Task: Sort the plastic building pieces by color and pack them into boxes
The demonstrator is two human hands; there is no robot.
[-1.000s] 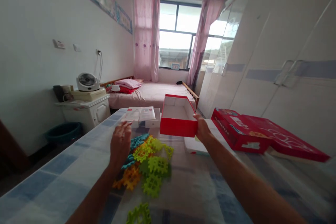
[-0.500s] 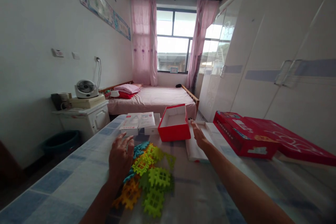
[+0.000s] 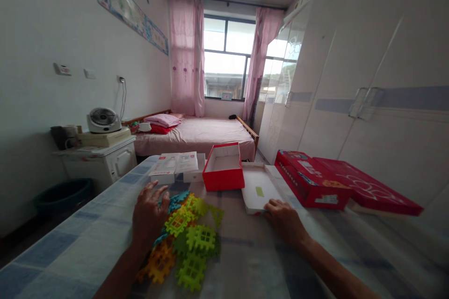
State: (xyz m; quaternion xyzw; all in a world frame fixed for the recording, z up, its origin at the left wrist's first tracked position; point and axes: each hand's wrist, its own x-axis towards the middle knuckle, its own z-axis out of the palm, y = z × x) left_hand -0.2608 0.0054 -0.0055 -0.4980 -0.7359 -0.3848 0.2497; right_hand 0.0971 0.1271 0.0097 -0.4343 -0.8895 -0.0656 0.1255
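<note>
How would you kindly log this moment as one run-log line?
left hand: open, on plastic tiles | right hand: open, at white tray edge | red box: on table, unheld

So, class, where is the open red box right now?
The open red box stands mid-table, beyond the plastic tiles, between the white booklet box on its left and the shallow white tray on its right.

A single head-worn camera is looking forward and slightly down across the worktop (image 3: 87, 243), close over it, and facing along the room toward the far window (image 3: 224, 60).
</note>
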